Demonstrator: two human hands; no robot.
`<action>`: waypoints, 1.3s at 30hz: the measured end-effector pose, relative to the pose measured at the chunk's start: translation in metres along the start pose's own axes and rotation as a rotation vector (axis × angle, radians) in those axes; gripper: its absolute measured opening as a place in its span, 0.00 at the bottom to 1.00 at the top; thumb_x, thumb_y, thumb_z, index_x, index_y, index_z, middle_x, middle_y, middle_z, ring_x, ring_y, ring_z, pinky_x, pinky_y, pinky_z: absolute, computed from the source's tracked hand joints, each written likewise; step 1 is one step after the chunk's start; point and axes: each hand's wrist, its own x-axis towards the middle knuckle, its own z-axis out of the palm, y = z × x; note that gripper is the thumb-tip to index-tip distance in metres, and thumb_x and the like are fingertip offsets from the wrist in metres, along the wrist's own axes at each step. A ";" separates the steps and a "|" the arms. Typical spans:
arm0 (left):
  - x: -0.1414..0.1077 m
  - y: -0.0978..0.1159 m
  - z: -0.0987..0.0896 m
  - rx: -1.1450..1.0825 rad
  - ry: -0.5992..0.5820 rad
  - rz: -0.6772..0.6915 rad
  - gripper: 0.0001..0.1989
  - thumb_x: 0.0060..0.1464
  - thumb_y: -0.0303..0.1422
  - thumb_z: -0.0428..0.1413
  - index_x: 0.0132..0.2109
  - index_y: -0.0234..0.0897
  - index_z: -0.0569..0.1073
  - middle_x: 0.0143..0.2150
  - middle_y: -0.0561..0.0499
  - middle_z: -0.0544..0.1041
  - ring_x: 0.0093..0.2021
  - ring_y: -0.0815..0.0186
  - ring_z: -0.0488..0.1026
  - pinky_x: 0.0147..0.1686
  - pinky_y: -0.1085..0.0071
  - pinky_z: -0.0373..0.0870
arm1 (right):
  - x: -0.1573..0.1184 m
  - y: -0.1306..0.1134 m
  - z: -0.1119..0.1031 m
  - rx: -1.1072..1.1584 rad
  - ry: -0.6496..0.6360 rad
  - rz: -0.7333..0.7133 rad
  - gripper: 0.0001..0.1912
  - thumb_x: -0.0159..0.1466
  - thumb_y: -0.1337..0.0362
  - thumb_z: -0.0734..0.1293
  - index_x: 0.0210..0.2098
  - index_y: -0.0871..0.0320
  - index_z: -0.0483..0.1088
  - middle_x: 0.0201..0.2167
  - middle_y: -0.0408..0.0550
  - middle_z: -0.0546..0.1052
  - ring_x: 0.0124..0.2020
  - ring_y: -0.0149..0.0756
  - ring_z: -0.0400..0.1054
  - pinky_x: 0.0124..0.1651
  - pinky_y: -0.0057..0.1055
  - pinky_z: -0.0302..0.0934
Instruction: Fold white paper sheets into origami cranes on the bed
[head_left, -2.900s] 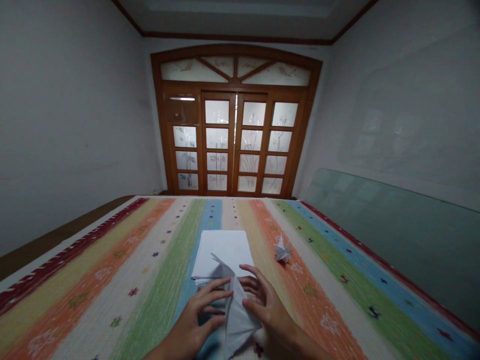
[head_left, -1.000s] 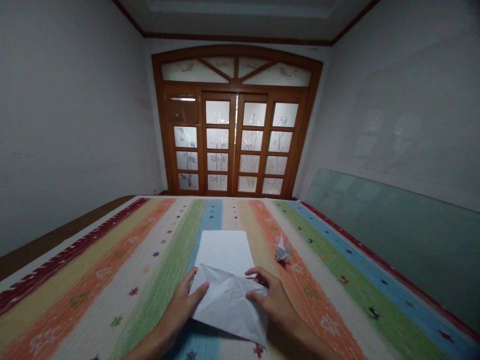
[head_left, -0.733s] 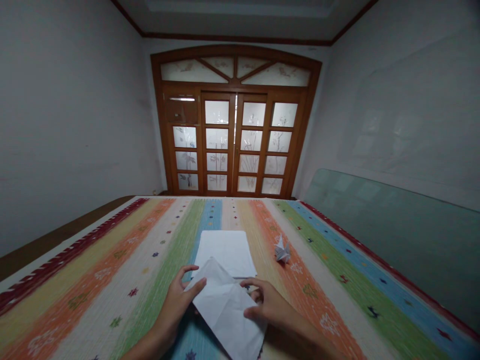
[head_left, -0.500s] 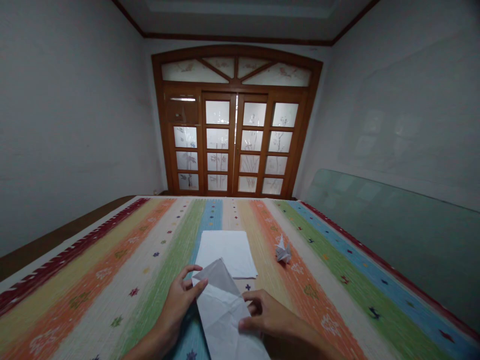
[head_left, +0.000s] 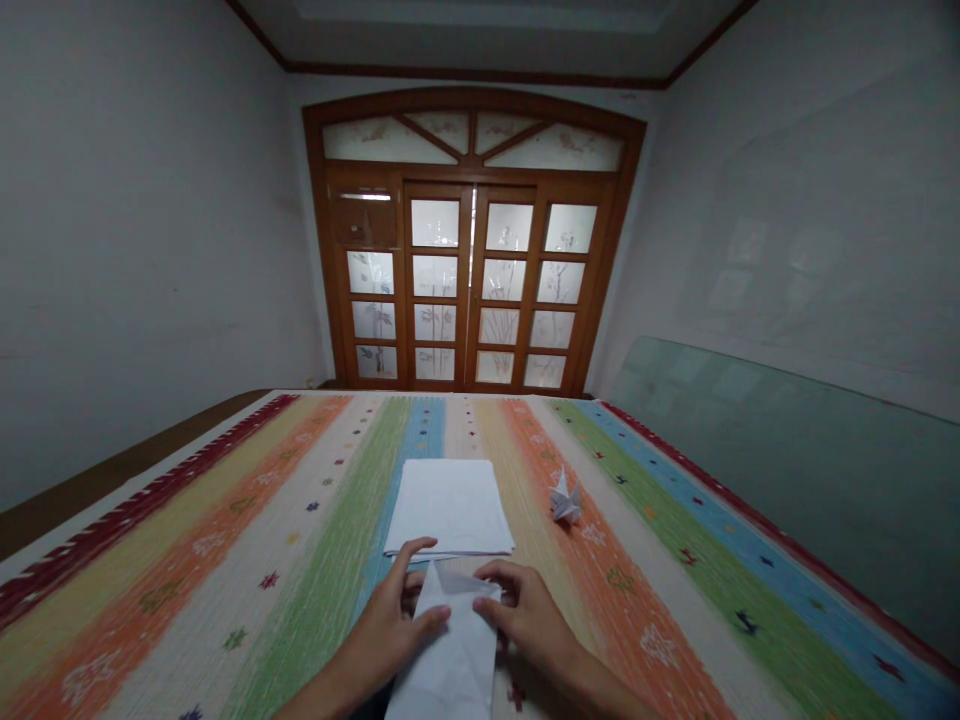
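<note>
A folded sheet of white paper (head_left: pixel 450 660) is held upright-tilted between my two hands at the bottom middle. My left hand (head_left: pixel 401 615) grips its left side, thumb on the near face and index finger stretched out above. On the other side, my right hand (head_left: pixel 529 615) pinches the paper near its upper right corner, thumb in front and fingers behind. The top of the paper shows a pointed flap and creases. Beyond it lies a stack of white paper sheets (head_left: pixel 450 505). A small folded paper crane (head_left: pixel 565 500) stands right of the stack.
A striped, colourful tablecloth (head_left: pixel 300 560) covers the table. A greenish glass panel (head_left: pixel 787 460) stands along the right side by the wall. Wooden doors (head_left: pixel 472 280) with glass panes close off the far end.
The folded paper has turned more upright and come lower. My left hand has moved right and down, and both hands are closer together near its top end.
</note>
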 end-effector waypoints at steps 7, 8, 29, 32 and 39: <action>0.008 0.008 -0.020 0.203 0.073 -0.065 0.22 0.43 0.33 0.63 0.48 0.37 0.73 0.23 0.60 0.69 0.26 0.64 0.69 0.28 0.72 0.60 | 0.006 -0.002 -0.008 0.141 0.095 0.060 0.16 0.49 0.56 0.73 0.33 0.56 0.68 0.24 0.40 0.75 0.17 0.31 0.67 0.19 0.27 0.60; 0.009 0.008 -0.022 0.258 0.099 -0.043 0.19 0.43 0.33 0.62 0.45 0.36 0.75 0.22 0.60 0.69 0.26 0.64 0.68 0.29 0.72 0.60 | 0.007 -0.002 -0.008 0.150 0.100 0.065 0.16 0.48 0.56 0.73 0.32 0.56 0.68 0.24 0.40 0.75 0.16 0.31 0.67 0.19 0.27 0.61; 0.013 -0.002 -0.040 0.891 0.043 0.381 0.11 0.55 0.20 0.56 0.34 0.39 0.81 0.39 0.46 0.78 0.43 0.58 0.75 0.44 0.65 0.70 | -0.002 0.002 -0.030 -0.691 -0.243 -0.656 0.23 0.56 0.82 0.64 0.45 0.55 0.79 0.45 0.53 0.78 0.47 0.41 0.72 0.48 0.35 0.66; 0.010 -0.002 -0.042 0.965 0.009 0.477 0.12 0.56 0.19 0.55 0.36 0.38 0.80 0.40 0.46 0.78 0.43 0.59 0.75 0.44 0.66 0.70 | -0.003 0.001 -0.029 -0.744 -0.299 -0.723 0.19 0.58 0.79 0.67 0.43 0.54 0.79 0.45 0.52 0.80 0.48 0.43 0.70 0.49 0.37 0.66; 0.002 -0.001 -0.037 1.086 -0.025 0.539 0.08 0.58 0.21 0.55 0.38 0.38 0.77 0.44 0.45 0.78 0.45 0.56 0.74 0.46 0.61 0.71 | -0.009 -0.006 -0.024 -0.819 -0.316 -0.719 0.15 0.55 0.77 0.67 0.39 0.57 0.78 0.45 0.53 0.79 0.48 0.46 0.70 0.51 0.39 0.67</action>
